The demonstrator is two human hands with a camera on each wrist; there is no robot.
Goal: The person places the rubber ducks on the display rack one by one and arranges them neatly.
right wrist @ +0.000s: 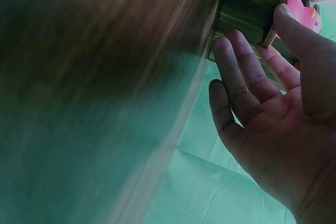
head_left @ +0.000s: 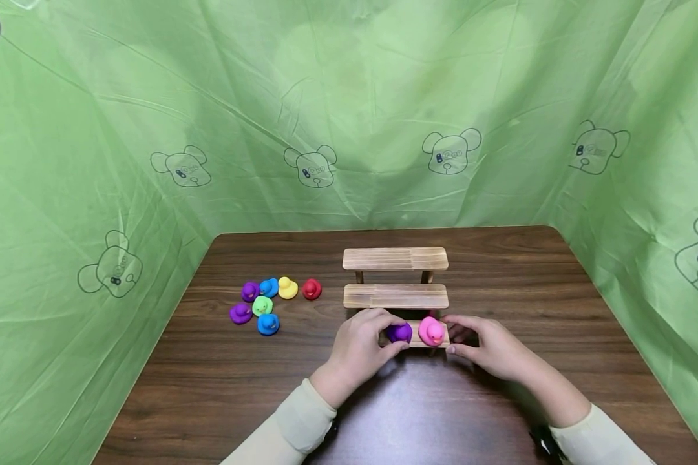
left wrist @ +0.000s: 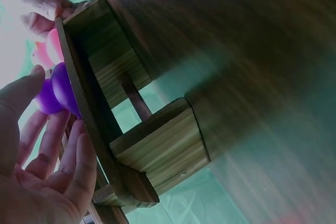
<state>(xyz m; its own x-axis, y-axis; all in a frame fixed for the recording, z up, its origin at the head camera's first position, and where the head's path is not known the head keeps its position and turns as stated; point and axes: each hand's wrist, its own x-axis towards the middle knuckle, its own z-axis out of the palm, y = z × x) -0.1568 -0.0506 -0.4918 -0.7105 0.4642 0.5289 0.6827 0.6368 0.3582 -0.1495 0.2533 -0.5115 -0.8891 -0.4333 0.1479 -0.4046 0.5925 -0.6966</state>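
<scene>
A wooden three-step shelf (head_left: 395, 296) stands mid-table. On its lowest step sit a purple duck (head_left: 399, 332) and a pink duck (head_left: 432, 330), side by side. My left hand (head_left: 391, 336) pinches the purple duck, thumb in front and fingers curled over its back. From the left wrist the thumb presses that purple duck (left wrist: 56, 92) against the step's edge (left wrist: 89, 114). My right hand (head_left: 455, 336) holds the right end of the lowest step, with its thumb at the front and its fingers behind. In the right wrist view its fingers (right wrist: 247, 61) lie against the shelf's side (right wrist: 247, 3), near the pink duck (right wrist: 304, 14).
Several loose ducks lie in a cluster at the left of the table: purple (head_left: 249, 290), blue (head_left: 269, 287), yellow (head_left: 287, 288), red (head_left: 311, 289), green (head_left: 262, 305) and others. Green sheeting (head_left: 349, 116) walls the table on three sides. The two upper steps are bare.
</scene>
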